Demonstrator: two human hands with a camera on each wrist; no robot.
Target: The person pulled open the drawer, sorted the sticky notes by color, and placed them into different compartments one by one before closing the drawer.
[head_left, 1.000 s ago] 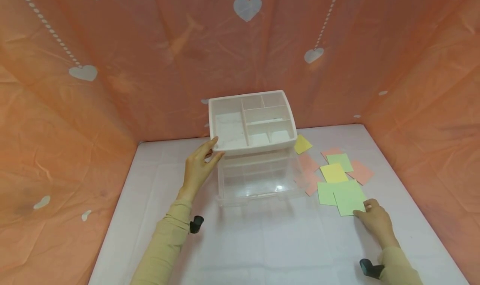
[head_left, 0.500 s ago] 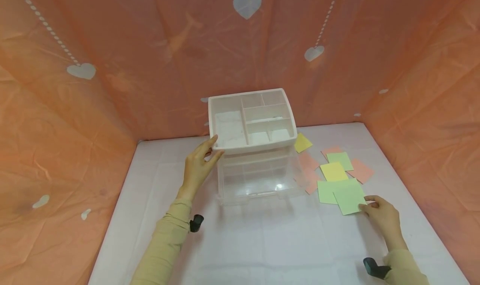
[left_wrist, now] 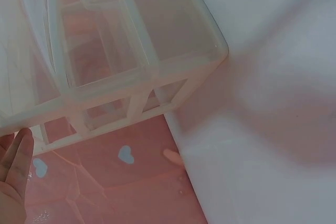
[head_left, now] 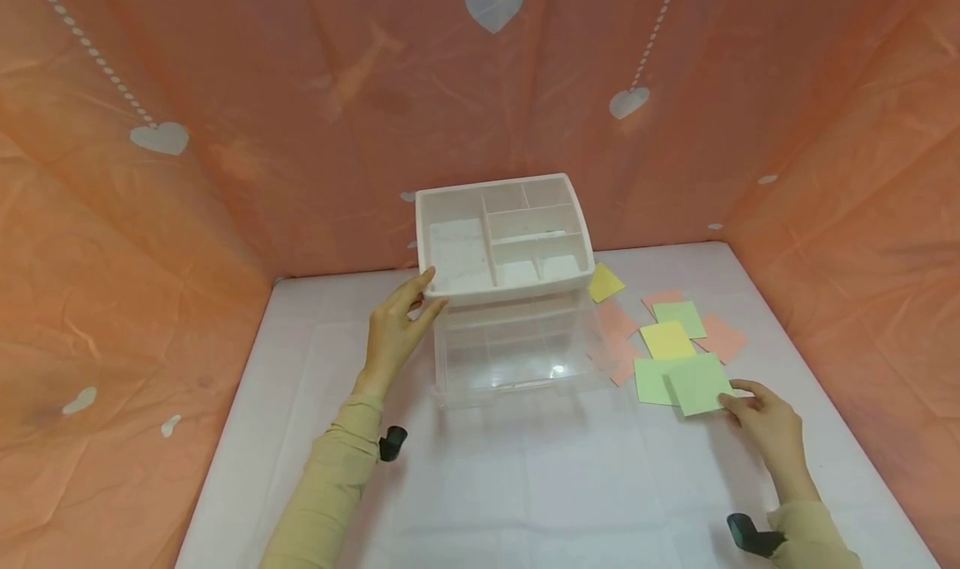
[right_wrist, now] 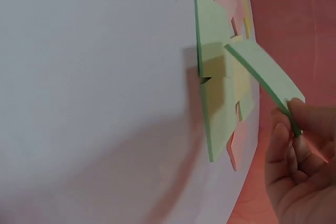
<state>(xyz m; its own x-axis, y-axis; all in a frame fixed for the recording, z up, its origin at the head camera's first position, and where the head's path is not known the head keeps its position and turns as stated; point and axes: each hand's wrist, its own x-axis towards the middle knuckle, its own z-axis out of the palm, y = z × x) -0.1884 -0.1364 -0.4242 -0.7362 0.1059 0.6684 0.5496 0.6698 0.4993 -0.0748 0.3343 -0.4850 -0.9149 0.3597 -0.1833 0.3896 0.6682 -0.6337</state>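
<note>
A storage organizer stands at the table's back, with a white compartment tray (head_left: pixel 459 257) on top and a clear drawer (head_left: pixel 517 361) sticking out at the front. My left hand (head_left: pixel 393 327) holds the tray's front left corner, thumb under the rim. In the left wrist view its fingers (left_wrist: pixel 20 156) reach the organizer's (left_wrist: pixel 110 87) edge. My right hand (head_left: pixel 768 427) pinches the right edge of a green sticky note pad (head_left: pixel 699 384) between thumb and fingers. The right wrist view shows this pad (right_wrist: pixel 268 72) raised and tilted above other green pads (right_wrist: pixel 212 35).
Yellow pads (head_left: pixel 667 341), pink pads (head_left: pixel 723 338) and a smaller green pad (head_left: pixel 679 319) lie scattered right of the drawer. Another green pad (head_left: pixel 652 381) sits partly under the held one. An orange cloth (head_left: pixel 337 136) with hearts walls in the white table (head_left: pixel 525 486).
My right hand has taken hold of the green sticky note pad by its right edge and lifted it off the pads below. My left hand stays on the organizer's corner.
</note>
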